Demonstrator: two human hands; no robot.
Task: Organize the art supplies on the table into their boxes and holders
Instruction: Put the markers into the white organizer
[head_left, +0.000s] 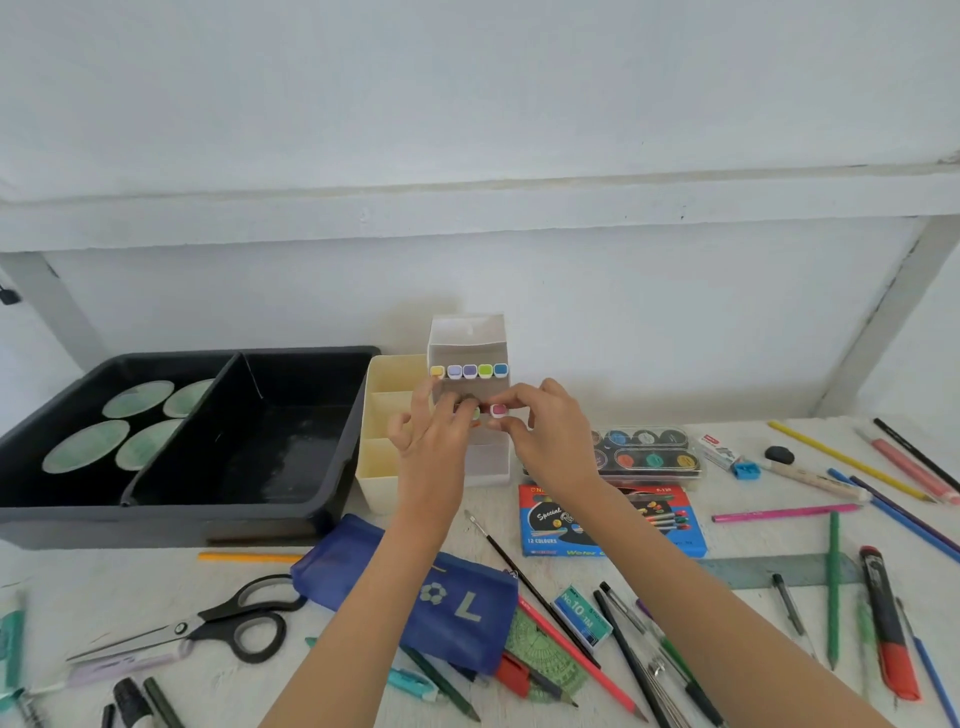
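A clear marker box (470, 343) stands upright at the back of the table, with a row of coloured marker caps (469, 371) showing inside it. My left hand (431, 441) and my right hand (545, 431) are both at the front of the box. My right hand pinches a pink-capped marker (498, 410) at the lower row. Under my left hand's fingertips a green-capped marker (475, 414) is partly hidden. Whether my left hand grips it I cannot tell.
A cream divided holder (384, 415) stands left of the box, beside a black tray (291, 431) holding round palettes (85, 446). Watercolour pans (649, 452), a blue colour box (566, 525), a blue pouch (415, 592), scissors (208, 626), pencils, pens and a ruler (779, 569) lie scattered.
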